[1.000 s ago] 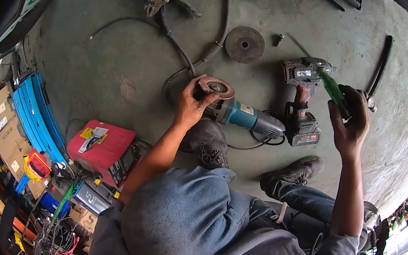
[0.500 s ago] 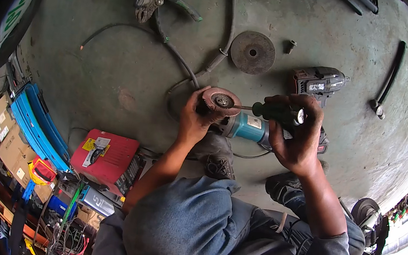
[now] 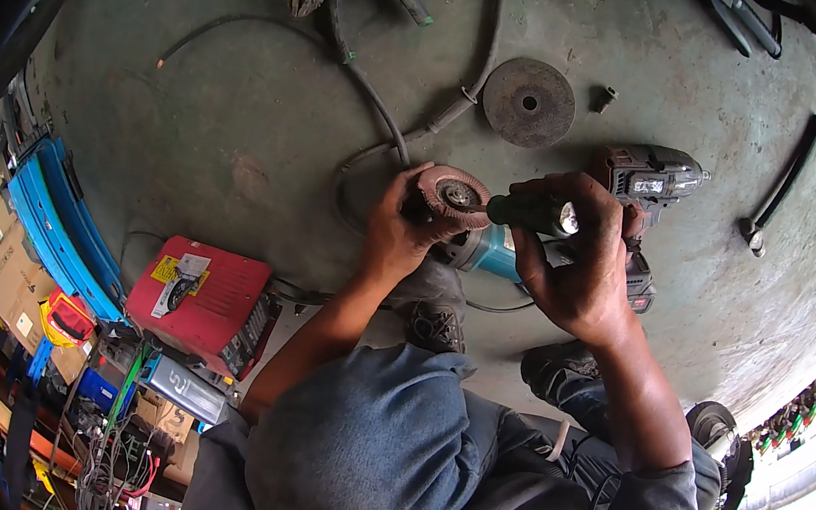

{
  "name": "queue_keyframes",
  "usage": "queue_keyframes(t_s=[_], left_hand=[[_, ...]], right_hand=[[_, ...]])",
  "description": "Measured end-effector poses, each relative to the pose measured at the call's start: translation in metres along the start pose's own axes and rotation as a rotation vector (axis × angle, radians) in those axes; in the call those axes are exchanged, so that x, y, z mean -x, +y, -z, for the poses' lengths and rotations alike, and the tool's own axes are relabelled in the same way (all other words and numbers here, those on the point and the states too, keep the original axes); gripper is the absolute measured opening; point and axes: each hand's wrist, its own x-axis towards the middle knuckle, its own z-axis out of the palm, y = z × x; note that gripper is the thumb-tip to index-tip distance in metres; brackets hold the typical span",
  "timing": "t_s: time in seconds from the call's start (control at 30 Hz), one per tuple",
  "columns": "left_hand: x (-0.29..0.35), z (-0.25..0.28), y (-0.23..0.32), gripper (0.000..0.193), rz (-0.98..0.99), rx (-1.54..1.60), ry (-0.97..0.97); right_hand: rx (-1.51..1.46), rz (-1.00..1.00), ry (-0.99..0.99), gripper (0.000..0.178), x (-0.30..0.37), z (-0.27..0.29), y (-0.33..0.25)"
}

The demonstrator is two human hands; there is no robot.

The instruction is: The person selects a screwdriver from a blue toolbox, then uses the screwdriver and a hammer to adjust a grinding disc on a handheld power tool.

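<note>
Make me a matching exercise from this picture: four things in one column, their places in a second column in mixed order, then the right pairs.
Things:
1. Dark-handled screwdriver
2. Reddish round flap disc
3. Loose dark grey grinding disc
4. Red box-shaped machine

Places:
A. Flat on the green floor, beyond the hands
B. In the right hand
C. Left of the person's legs
D. On the teal angle grinder, steadied by the left hand

Pairs: 1-B, 2-D, 3-A, 4-C
</note>
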Motion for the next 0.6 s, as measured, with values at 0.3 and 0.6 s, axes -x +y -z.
queue_keyframes(t_s=[0.3, 0.6], left_hand=[[0.000, -0.002, 0.002, 0.075, -0.061, -0.018, 0.039], [0.002, 0.008, -0.024, 0.068, -0.155, -0.139, 0.034]], right_hand=[[0.058, 0.058, -0.059, 0.054, -0.023, 0.000, -0.011], [-0.008, -0.069, -0.304, 0.043, -0.072, -0.004, -0.021]])
